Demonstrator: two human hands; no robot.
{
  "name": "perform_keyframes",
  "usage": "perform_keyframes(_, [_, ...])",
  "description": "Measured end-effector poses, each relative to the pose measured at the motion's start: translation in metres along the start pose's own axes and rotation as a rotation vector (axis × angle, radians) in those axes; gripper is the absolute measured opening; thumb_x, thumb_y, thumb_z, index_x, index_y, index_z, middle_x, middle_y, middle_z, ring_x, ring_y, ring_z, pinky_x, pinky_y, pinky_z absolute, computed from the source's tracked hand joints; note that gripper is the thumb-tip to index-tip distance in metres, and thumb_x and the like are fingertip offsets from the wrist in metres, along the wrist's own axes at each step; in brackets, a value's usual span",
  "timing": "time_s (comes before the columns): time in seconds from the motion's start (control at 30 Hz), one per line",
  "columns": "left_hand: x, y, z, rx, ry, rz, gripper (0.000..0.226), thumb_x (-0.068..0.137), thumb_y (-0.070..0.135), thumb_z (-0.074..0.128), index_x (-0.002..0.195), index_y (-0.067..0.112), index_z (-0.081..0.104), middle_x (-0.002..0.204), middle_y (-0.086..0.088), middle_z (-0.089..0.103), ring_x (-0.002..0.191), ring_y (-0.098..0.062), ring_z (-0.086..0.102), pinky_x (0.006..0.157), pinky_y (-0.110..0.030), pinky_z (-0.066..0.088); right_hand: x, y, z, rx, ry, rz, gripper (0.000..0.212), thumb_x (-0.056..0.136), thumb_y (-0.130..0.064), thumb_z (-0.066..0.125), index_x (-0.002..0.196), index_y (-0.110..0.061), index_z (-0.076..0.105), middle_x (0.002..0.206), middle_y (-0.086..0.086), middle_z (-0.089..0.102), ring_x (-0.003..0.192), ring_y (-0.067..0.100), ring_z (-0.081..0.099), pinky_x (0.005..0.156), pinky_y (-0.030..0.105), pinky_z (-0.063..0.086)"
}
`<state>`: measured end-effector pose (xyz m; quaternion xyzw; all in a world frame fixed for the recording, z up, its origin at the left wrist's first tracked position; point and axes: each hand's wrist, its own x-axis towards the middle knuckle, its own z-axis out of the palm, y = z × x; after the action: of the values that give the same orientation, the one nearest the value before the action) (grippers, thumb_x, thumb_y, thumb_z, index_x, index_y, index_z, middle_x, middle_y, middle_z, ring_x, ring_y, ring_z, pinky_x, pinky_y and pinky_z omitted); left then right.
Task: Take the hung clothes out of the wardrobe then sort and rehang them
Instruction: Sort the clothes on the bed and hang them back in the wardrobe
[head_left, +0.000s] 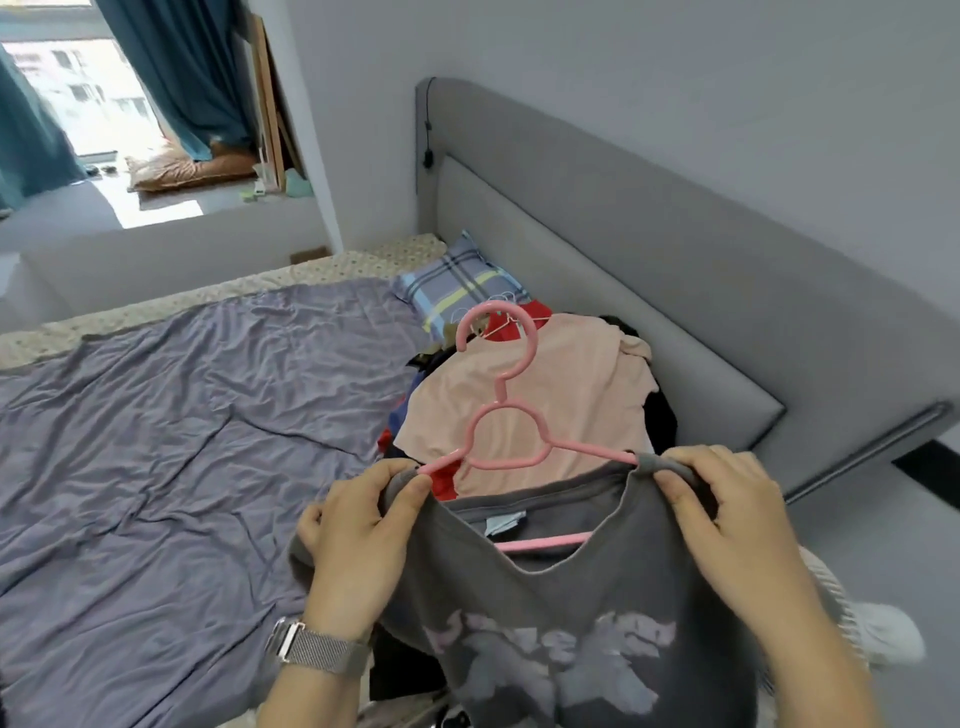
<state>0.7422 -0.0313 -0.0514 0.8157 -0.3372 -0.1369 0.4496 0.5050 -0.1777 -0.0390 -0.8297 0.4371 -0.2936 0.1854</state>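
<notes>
Two hands hold up a gray shirt (561, 613) close to the camera; the left hand (358, 530) pinches one shoulder of it and the right hand (727, 514) pinches the other, fingers curled tight on the cloth; a watch (311, 647) sits on the left wrist. Each hand is at one end of a pink hanger (506, 415); the hanger's arms go into the shirt's neck hole, and its bottom bar shows through the neck; I think the hands pull the shoulders so the shirt sits straight on the hanger, or else slide it off; I cannot tell which. The hook points up and away from the person, free to catch a rail later.

Just behind the shirt is a pile of clothes (524, 410) on the bed (156, 415), near the corner by the headboard (623, 270); a peach top lies on the pile, with red and dark things under it; they look like clothes taken out of the wardrobe and waiting to be sorted. A checked pillow (457, 286) lies past the pile, against the headboard. The wardrobe is not in view.
</notes>
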Motion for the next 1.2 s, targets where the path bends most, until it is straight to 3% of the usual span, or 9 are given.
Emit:
perform_keyframes(0.17, [0.075,0.011,0.024,-0.032,-0.035,0.001,0.009,0.087,0.048,0.054,0.081,0.048,0.06,0.075,0.023,0.063,0.092,-0.009,0.056,0.101,-0.051,0.033,0.067,0.014,0.022,-0.058,0.031,0.025,0.007,0.093,-0.024,0.056,0.091,-0.026,0.063,0.087,-0.012,0.058,0.087,0.015,0.046,0.083,0.041,0.039])
perform_keyframes(0.37, [0.138,0.014,0.057,-0.057,-0.083,-0.027,0.018,0.076,0.054,0.043,0.084,0.048,0.058,0.069,0.024,0.06,0.08,-0.005,0.055,0.098,-0.05,0.037,0.123,0.033,0.038,0.013,0.015,0.02,0.017,0.09,-0.021,0.058,0.099,-0.034,0.064,0.092,-0.028,0.055,0.089,0.013,0.047,0.081,0.038,0.042])
perform_keyframes(0.5, [0.169,0.023,0.082,0.128,-0.009,0.018,0.026,0.079,0.056,0.035,0.082,0.041,0.056,0.08,0.013,0.062,0.099,-0.015,0.055,0.095,-0.034,0.022,0.165,0.056,0.056,0.059,0.016,0.058,0.02,0.092,-0.017,0.056,0.105,-0.028,0.065,0.093,-0.03,0.052,0.094,0.014,0.046,0.087,0.047,0.043])
perform_keyframes(0.67, [0.233,0.063,0.102,0.191,0.125,0.113,0.022,0.087,0.053,0.041,0.086,0.037,0.056,0.082,0.014,0.057,0.097,-0.015,0.053,0.084,-0.034,0.019,0.26,0.073,0.058,0.121,0.072,-0.007,0.015,0.093,-0.013,0.055,0.095,-0.026,0.064,0.09,-0.014,0.057,0.093,0.017,0.042,0.088,0.041,0.038])
perform_keyframes(0.73, [0.258,0.073,0.115,0.287,0.235,0.116,0.019,0.091,0.047,0.046,0.094,0.033,0.058,0.095,0.01,0.055,0.105,-0.02,0.046,0.085,-0.036,0.019,0.296,0.078,0.065,0.096,0.141,-0.044,0.013,0.092,-0.014,0.055,0.095,-0.022,0.065,0.087,-0.011,0.057,0.091,0.022,0.044,0.084,0.043,0.037])
perform_keyframes(0.8, [0.279,0.073,0.136,0.448,0.311,0.037,0.023,0.09,0.041,0.051,0.107,0.027,0.057,0.117,-0.001,0.05,0.115,-0.025,0.037,0.092,-0.042,0.02,0.323,0.089,0.086,0.079,0.166,-0.01,0.011,0.091,-0.012,0.057,0.095,-0.018,0.067,0.089,-0.004,0.062,0.093,0.027,0.047,0.084,0.043,0.037])
perform_keyframes(0.87, [0.289,0.064,0.159,0.508,0.261,-0.07,0.034,0.087,0.036,0.056,0.118,0.024,0.053,0.128,-0.007,0.043,0.12,-0.03,0.034,0.097,-0.047,0.021,0.337,0.11,0.118,0.07,0.126,0.034,0.011,0.091,-0.012,0.058,0.095,-0.019,0.066,0.094,-0.001,0.066,0.096,0.03,0.048,0.085,0.046,0.039])
perform_keyframes(1.07, [0.284,0.01,0.199,0.559,0.091,-0.241,0.034,0.085,0.021,0.054,0.118,0.028,0.054,0.13,0.005,0.047,0.12,-0.024,0.039,0.095,-0.045,0.028,0.378,0.177,0.2,-0.073,-0.035,0.141,0.011,0.091,-0.013,0.058,0.098,-0.01,0.065,0.108,0.006,0.066,0.103,0.034,0.048,0.081,0.043,0.034])
perform_keyframes(1.2, [0.292,-0.001,0.206,0.546,0.077,-0.355,0.035,0.084,0.015,0.053,0.115,0.031,0.057,0.127,0.01,0.051,0.119,-0.02,0.04,0.096,-0.042,0.029,0.428,0.203,0.24,-0.095,-0.217,0.138,0.019,0.095,-0.018,0.053,0.108,-0.01,0.065,0.114,0.009,0.064,0.109,0.035,0.046,0.085,0.041,0.035])
